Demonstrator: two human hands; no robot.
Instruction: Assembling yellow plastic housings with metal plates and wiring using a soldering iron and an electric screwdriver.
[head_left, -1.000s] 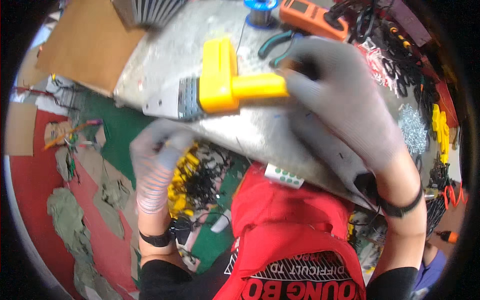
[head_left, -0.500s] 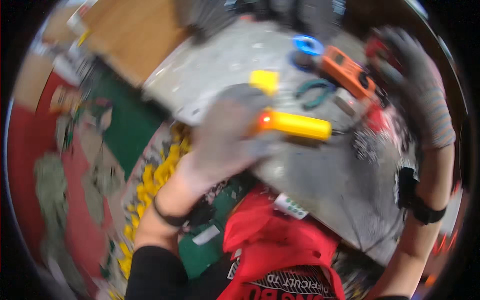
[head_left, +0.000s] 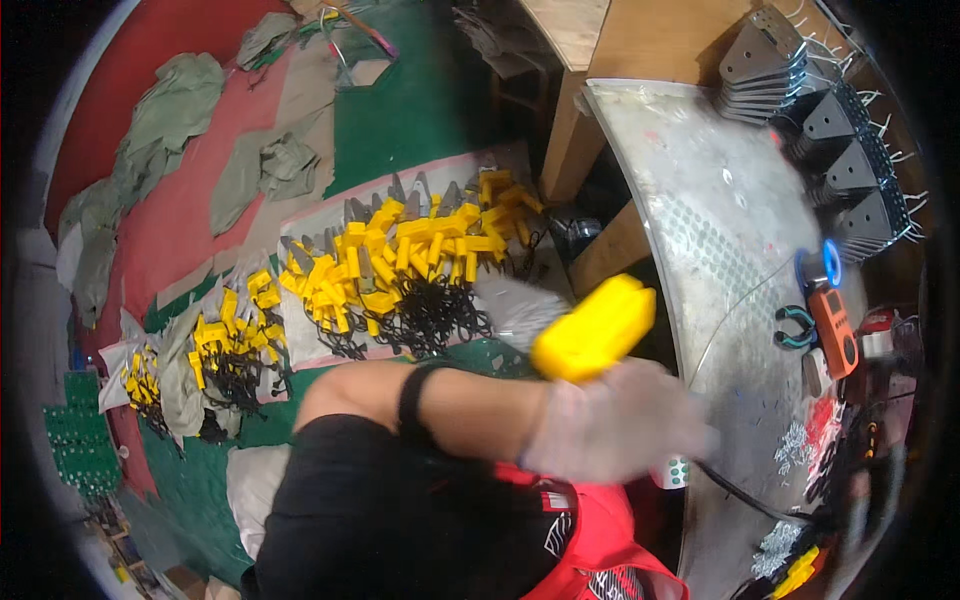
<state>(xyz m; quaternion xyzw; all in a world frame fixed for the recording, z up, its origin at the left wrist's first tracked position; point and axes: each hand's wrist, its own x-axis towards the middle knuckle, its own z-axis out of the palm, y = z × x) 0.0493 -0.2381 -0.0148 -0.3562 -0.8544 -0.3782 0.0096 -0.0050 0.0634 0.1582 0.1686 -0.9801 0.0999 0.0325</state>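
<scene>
Gripping a chunky, bright yellow plastic tool (head_left: 594, 329), the gloved left hand (head_left: 610, 420) blurs mid-air.

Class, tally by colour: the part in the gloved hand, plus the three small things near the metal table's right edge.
Yellow: 1, the part in the left hand
Orange: 1, the meter
Blue: 1, the spool
Teal: 1, the pliers
Total: 4

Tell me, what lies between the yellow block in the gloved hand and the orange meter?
Head view: only bare metal tabletop between yellow block and orange meter, crossed by a thin wire.
</scene>
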